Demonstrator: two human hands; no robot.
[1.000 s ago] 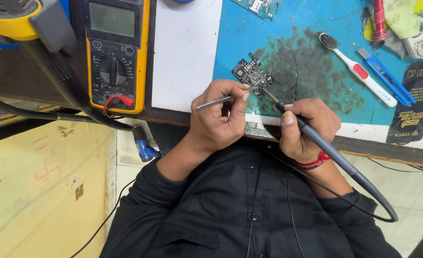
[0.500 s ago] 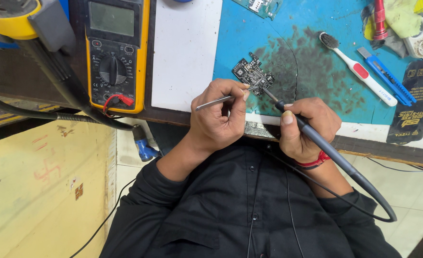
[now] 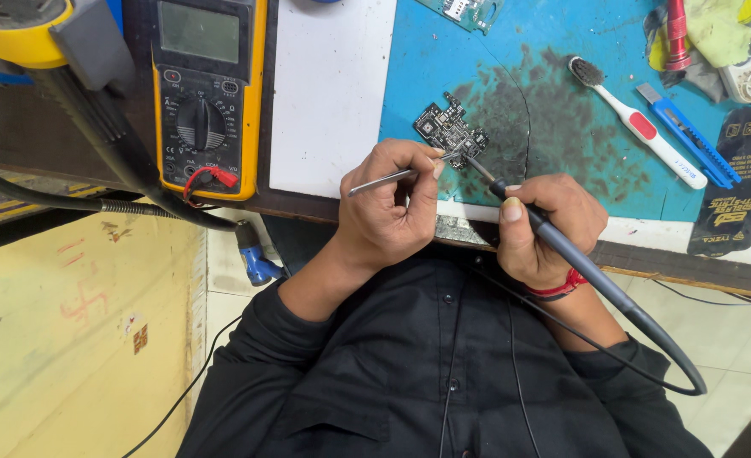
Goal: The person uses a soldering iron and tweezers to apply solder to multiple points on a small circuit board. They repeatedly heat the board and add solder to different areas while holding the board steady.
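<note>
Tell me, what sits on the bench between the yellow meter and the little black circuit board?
In the head view, a plain white sheet lies between the yellow multimeter and the small circuit board, then a strip of the blue mat.

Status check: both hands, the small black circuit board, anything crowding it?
Left hand grips metal tweezers. Right hand holds grey soldering iron, tip on small black circuit board. Nothing crowding it; white toothbrush lies apart.
</note>
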